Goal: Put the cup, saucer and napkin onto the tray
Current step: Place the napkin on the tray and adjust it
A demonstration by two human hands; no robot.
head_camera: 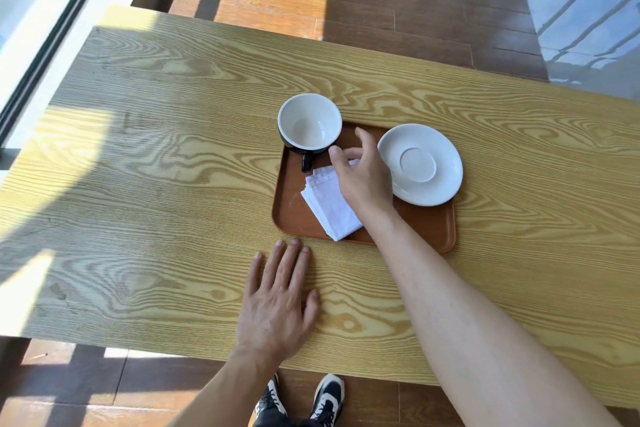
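Observation:
A brown tray (294, 211) lies on the wooden table. At its far left corner stands a black cup (309, 123) with a white inside, handle pointing toward me. A white saucer (420, 163) rests at the tray's far right corner. A folded white napkin (329, 204) lies in the tray's middle. My right hand (363, 173) hovers over the napkin's far end, between cup and saucer, fingers spread and holding nothing. My left hand (277, 302) lies flat on the table just in front of the tray, fingers extended.
The wooden table (156, 166) stretches wide to the left and right of the tray. A window frame runs along the left, a glass pane stands at the far right. My shoes show beneath the table's near edge on the wooden floor.

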